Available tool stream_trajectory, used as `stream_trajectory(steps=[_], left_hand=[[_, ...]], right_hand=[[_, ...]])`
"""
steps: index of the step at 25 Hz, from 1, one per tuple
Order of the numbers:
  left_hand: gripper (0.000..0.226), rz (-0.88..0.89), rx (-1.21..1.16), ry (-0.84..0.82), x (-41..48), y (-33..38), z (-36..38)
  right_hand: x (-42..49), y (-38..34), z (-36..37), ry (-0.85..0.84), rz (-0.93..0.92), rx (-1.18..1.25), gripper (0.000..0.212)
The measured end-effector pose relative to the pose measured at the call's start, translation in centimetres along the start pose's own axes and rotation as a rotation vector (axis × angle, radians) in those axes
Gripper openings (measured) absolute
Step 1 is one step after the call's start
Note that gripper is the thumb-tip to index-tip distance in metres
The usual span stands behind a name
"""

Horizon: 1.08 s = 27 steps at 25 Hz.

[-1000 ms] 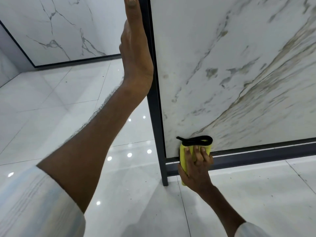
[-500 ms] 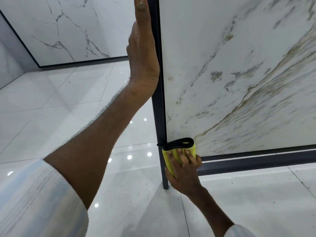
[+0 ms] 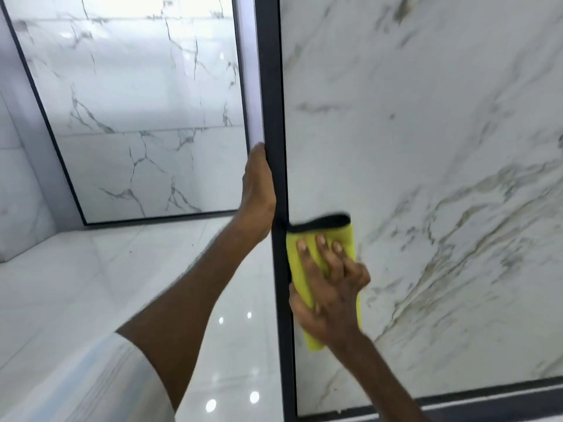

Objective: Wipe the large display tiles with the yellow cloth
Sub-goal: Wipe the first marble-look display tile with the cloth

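Status: yellow cloth (image 3: 347,239) pressed on display tile (image 3: 426,147) by spread right hand (image 3: 329,287); left hand (image 3: 257,193) laid flat, straight-fingered, against frame (image 3: 271,86). Risk: black hem (image 3: 320,223) snagged on frame; left edge strip missed.

I am looking down on a glossy white floor (image 3: 91,300) that is throwing back small round spots of light (image 3: 254,397). A dark metal post (image 3: 271,86) is running upright through my view, meeting a dark rail (image 3: 487,402) lying along the floor at lower right. A pale veined wall (image 3: 18,208) is standing at far left.

white sleeve (image 3: 91,385), pale blue stripes
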<state>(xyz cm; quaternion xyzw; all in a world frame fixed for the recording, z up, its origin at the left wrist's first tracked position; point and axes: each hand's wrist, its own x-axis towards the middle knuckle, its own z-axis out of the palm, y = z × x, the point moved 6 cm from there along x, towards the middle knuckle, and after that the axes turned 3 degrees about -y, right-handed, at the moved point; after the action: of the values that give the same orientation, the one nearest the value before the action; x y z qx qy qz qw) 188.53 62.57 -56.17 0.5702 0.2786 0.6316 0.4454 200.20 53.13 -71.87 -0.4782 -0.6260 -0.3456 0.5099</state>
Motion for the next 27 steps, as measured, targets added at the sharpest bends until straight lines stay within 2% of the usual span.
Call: stream_trajectory(steps=[2,3,4,6,9,11,13,14,17,20,22,24,27], left_hand=[[0.089,-0.051,-0.079,-0.039,2.2,2.7,1.5],[0.095,-0.066,-0.089,-0.068,2.9,4.0,2.1],[0.094,-0.087,-0.112,-0.096,2.7,4.7,2.7],[0.074,-0.052,-0.103,-0.079,1.8,4.7,2.3],[0.066,-0.089,-0.139,-0.044,1.5,4.0,2.3],[0.077,-0.103,-0.190,0.003,2.1,3.0,2.2],[0.105,-0.096,-0.221,0.037,3.9,0.5,1.8],[0.105,-0.082,-0.198,0.041,4.0,0.3,1.6],[0.077,-0.026,-0.190,0.053,2.3,3.3,2.2],[0.086,-0.015,-0.201,0.118,2.5,3.3,1.7],[0.093,0.005,-0.165,0.140,2.7,2.6,1.2],[0.093,-0.003,-0.126,0.150,2.8,2.4,1.0],[0.090,-0.008,-0.111,0.174,2.7,2.6,1.0]], right_hand=[[-1.9,0.0,0.2,-0.030,0.008,0.023,0.083],[-1.4,0.1,0.0,-0.043,-0.004,0.042,0.085],[0.5,0.2,-0.5,-0.038,-0.021,0.059,0.086],[7.7,0.2,-2.2,-0.006,-0.049,0.068,0.083],[21.3,0.0,-5.3,0.137,0.058,0.027,0.083],[28.5,-0.6,-6.7,0.142,0.089,0.054,0.085],[31.5,-1.3,-7.3,0.134,0.039,0.049,0.085],[31.2,-1.3,-7.3,0.141,0.010,0.019,0.084],[23.8,-0.4,-5.5,0.149,-0.042,-0.059,0.080],[11.2,-0.1,-2.2,0.084,-0.087,-0.102,0.079],[6.7,0.1,-0.6,0.034,-0.072,-0.119,0.081],[6.9,0.3,-0.5,0.051,-0.088,-0.114,0.082],[13.1,0.0,-3.0,0.130,-0.143,-0.086,0.079]])
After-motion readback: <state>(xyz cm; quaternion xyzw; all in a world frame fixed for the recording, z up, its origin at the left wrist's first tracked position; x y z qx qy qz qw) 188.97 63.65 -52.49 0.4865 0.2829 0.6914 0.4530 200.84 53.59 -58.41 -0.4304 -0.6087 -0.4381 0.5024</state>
